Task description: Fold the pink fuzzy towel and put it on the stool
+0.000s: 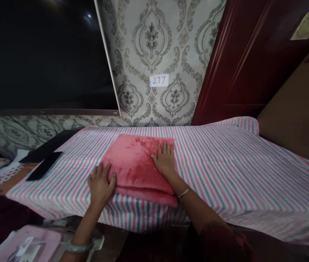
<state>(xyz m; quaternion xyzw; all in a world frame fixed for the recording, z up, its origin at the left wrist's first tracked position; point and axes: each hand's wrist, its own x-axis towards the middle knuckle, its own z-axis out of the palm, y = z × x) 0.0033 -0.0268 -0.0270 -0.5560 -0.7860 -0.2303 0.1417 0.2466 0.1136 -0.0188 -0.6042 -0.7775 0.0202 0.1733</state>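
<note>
A plush pink-red cloth (135, 163), folded into a rough rectangle, lies on the striped tablecloth (211, 171). Its front edge shows two layers, one sticking out below the other. My left hand (99, 183) rests at the cloth's left front edge, fingers spread, partly on the striped surface. Flat on the right side of the pile is my right hand (165, 160), its fingers stretched toward the back edge. Neither hand grips anything. Darker streaks mark the pile near the right hand.
A black phone (45, 166) lies at the table's left end, beside a dark flat item (53, 143). A large television screen (45, 58) stands behind on the left. A brown panel (298, 98) rises at the right. Below left is a pink-lidded container (31, 240).
</note>
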